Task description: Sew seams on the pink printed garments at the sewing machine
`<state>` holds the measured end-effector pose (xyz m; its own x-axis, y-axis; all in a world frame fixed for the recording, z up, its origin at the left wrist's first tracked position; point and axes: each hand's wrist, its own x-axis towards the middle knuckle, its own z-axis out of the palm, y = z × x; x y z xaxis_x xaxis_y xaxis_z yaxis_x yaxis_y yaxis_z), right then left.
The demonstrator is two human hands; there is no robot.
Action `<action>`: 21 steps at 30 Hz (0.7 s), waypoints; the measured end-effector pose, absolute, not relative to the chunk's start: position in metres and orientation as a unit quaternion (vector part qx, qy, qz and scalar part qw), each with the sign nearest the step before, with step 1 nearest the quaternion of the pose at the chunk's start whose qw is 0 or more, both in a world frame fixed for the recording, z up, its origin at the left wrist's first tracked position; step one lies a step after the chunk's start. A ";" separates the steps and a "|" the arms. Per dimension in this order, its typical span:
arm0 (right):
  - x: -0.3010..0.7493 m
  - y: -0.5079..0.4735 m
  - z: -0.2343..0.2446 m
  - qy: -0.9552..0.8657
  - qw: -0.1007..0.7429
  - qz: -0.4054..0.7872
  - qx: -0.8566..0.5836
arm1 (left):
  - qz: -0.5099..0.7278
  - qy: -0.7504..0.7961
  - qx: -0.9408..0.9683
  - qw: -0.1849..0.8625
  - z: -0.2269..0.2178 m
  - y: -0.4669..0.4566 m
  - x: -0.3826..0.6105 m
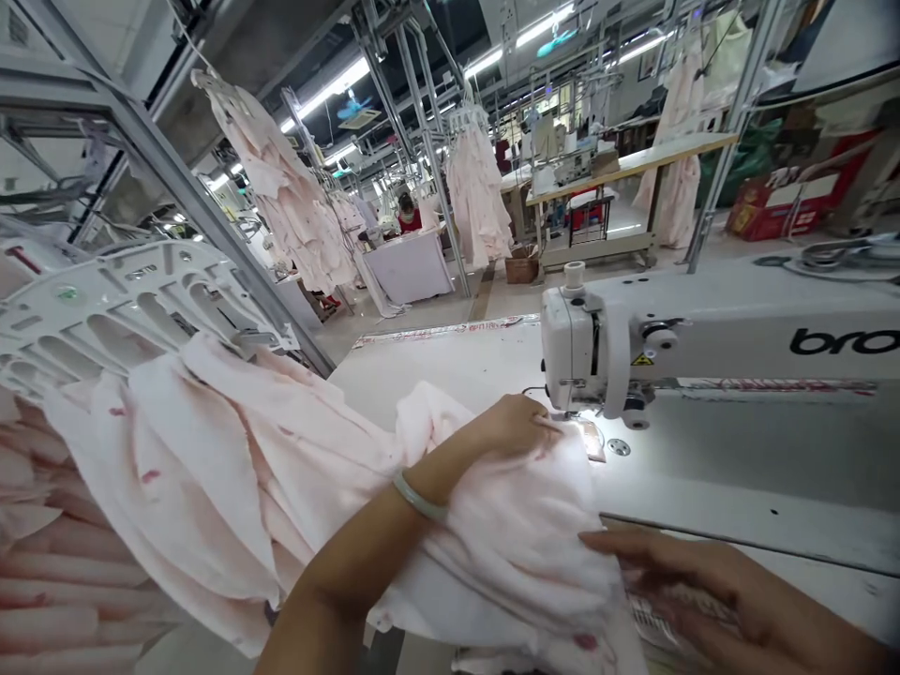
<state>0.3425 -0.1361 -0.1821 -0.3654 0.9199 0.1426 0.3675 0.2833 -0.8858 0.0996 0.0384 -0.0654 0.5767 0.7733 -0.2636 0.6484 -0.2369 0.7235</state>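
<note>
Pale pink fabric point(520, 534) lies in loose folds at the near side of the white surface point(436, 356), its lower end running out of the frame; where it parts from the hanging cloth point(189, 450) at left is hard to make out. A white sewing machine point(703, 328) is cut off at the right (only "bro" shows of its lettering), and lamp glare obscures the stitching spot.

The fabric is under the left grip point(510, 427), its fingers curled onto the upper part, pinching it just beside the machine's head; their tips are partly hidden. At the cloth's right edge, the right grip point(710, 577) is blurred with digits spread, and I cannot tell whether it grasps anything.

Hanging cloth drops from a white slotted rack point(133, 300). The left forearm point(352, 562) crosses the folds, covering some of them. Smaller still are a pale bangle point(418, 497) on that wrist and a round metal plate point(619, 447).
</note>
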 end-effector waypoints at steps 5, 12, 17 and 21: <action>0.346 -0.070 -0.156 -0.894 0.304 0.073 -0.320 | 0.076 0.479 0.773 0.409 -0.068 0.051 0.102; 0.337 -0.029 -0.147 -0.947 0.255 -0.069 -0.183 | 0.120 0.475 0.782 0.385 -0.087 0.049 0.109; 0.333 -0.042 -0.145 -0.927 0.312 -0.020 -0.210 | 0.115 0.474 0.793 0.364 -0.090 0.042 0.106; 0.324 -0.056 -0.140 -0.923 0.328 -0.017 -0.201 | 0.074 0.473 0.791 0.380 -0.090 0.033 0.094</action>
